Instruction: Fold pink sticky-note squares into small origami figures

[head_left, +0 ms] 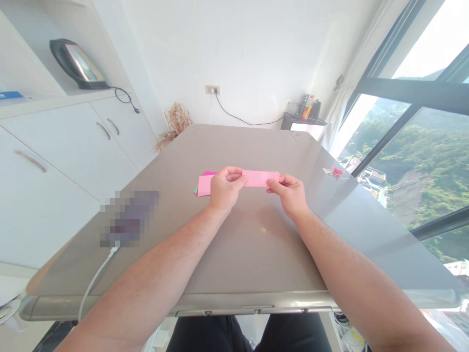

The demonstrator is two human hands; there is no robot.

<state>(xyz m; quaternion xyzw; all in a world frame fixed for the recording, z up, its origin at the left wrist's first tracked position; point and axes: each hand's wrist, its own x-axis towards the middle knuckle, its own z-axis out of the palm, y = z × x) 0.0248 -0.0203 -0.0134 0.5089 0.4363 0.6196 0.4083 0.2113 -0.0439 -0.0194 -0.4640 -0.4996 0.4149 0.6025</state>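
Observation:
A folded strip of pink paper (259,178) is held just above the grey table (256,234), near its middle. My left hand (225,187) pinches the strip's left end with curled fingers. My right hand (289,191) pinches its right end between thumb and fingertips. Under and left of my left hand lies a small stack of coloured paper sheets (203,185), pink on top with green and magenta edges showing.
A small folded pink paper piece (335,171) lies near the table's right edge. A blurred object (128,217) with a white cable sits at the left. White cabinets stand to the left, a large window to the right, a wall socket behind.

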